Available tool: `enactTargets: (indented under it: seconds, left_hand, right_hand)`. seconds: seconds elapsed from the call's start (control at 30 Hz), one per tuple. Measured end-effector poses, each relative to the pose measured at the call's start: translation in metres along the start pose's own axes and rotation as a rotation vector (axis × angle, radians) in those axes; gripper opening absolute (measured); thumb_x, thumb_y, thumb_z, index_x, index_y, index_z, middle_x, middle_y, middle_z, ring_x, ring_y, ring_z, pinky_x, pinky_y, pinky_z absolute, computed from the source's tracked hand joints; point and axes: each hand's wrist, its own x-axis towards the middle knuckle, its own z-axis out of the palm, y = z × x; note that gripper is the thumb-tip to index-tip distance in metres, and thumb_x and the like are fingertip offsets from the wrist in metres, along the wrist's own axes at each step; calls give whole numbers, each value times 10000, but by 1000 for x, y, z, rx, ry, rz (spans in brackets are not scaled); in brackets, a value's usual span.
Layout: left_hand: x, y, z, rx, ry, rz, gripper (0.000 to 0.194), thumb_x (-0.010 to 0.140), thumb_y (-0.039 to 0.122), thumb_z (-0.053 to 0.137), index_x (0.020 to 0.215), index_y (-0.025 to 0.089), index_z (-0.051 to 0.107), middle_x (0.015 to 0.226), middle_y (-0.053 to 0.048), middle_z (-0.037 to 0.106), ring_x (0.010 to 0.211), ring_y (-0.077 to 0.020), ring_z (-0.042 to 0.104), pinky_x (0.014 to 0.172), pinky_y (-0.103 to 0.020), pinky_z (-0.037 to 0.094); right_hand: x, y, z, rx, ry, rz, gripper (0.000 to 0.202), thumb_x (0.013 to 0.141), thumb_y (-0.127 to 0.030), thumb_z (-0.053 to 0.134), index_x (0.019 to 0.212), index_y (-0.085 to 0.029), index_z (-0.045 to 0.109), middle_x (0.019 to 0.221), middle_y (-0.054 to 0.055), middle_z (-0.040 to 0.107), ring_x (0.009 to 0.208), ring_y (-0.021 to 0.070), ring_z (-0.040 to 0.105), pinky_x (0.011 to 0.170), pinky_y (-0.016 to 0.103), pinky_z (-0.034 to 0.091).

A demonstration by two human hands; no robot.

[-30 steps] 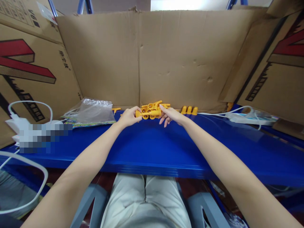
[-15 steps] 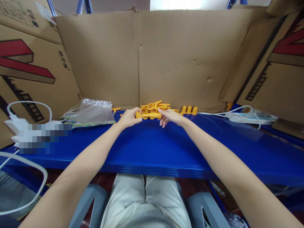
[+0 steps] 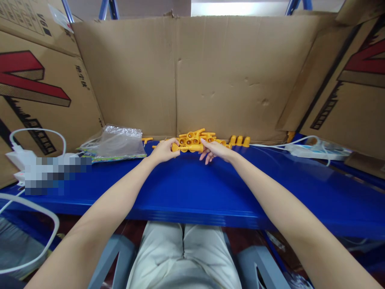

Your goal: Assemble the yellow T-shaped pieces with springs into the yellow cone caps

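Near the back of the blue table, my left hand (image 3: pixel 165 151) pinches the left end of a yellow plastic piece (image 3: pixel 192 148). My right hand (image 3: pixel 214 151) is at that piece's right end, thumb on top and the other fingers spread below it. Just behind lies a pile of yellow cup-shaped parts (image 3: pixel 190 135) with stems, partly covered by my hands. To the right, three yellow caps (image 3: pixel 239 141) stand in a row. Another yellow stemmed part (image 3: pixel 147 139) lies left of my left hand.
A clear plastic bag (image 3: pixel 122 142) lies at the back left, near white chargers and cables. A white power strip (image 3: pixel 315 151) is at the back right. Cardboard walls (image 3: pixel 240 72) enclose the blue table (image 3: pixel 192 188) at the back and sides.
The fingers of my right hand have shifted slightly left and down under the yellow piece. The view has moved very slightly. My left hand keeps its pinch.
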Motion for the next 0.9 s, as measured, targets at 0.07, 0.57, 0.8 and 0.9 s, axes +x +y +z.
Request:
enactTargets:
  seconds: [0.07,0.57,0.8,0.9]
  left_hand:
    - [0,0,0,1,-4,-11,221,659,246,601,871,194,576,507,68,549,501,-128,512,529,-234,340]
    - [4,-8,0,23,21,60,280,669,365,707,847,201,565,485,102,434,474,-92,392,537,-224,279]
    - [3,-6,1,-38,-1,52,294,692,400,694,853,207,540,472,97,490,457,-100,435,527,-224,299]
    - [2,-4,1,-33,5,42,301,684,404,699,843,208,534,462,101,479,452,-99,427,516,-224,283]
  right_hand:
    - [-1,1,-4,-12,-19,-2,524,933,-596,443,948,-109,635,898,152,745,515,121,671,451,183,503]
    - [-1,11,-17,48,-123,-26,618,791,-251,764,1364,-205,537,1301,138,626,854,137,731,704,176,574]
    - [2,11,-15,25,-80,-51,567,767,-228,783,1295,-182,584,1204,126,679,792,134,732,666,188,576]
    - [4,11,-14,17,-42,-63,523,758,-193,788,1247,-163,607,1151,120,700,738,117,724,622,170,564]
